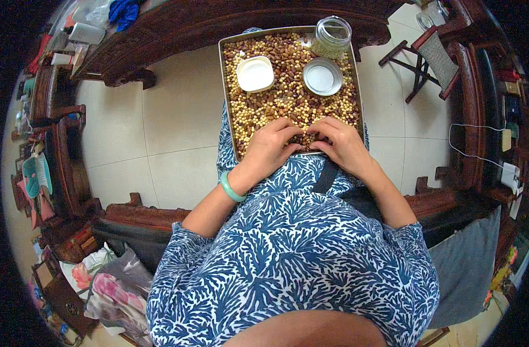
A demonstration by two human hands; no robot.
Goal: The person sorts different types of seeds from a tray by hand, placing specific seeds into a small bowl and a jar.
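A rectangular metal tray (269, 31) rests on my lap, spread with mixed beans (286, 102) in yellow, brown and dark red. Both hands reach into the beans at its near edge. My left hand (271, 141), with a green bangle (232, 187) on the wrist, has its bent fingers among them. Opposite it, my right hand (341, 141) has its thumb and fingertips low in the same spot; any bean between the fingers is too small to tell. Farther up the tray sit a small white square dish (255, 74), a round metal lid (322, 77) and an open clear jar (332, 41) with pale contents.
A dark carved wooden table (182, 43) runs just beyond the tray. To the right, a folding stool (436, 60) stands on the tiled floor (177, 112). The dark wooden seat (147, 214) is behind me, with a plastic-wrapped floral item (117, 288) at left. A white cable (477, 126) hangs at right.
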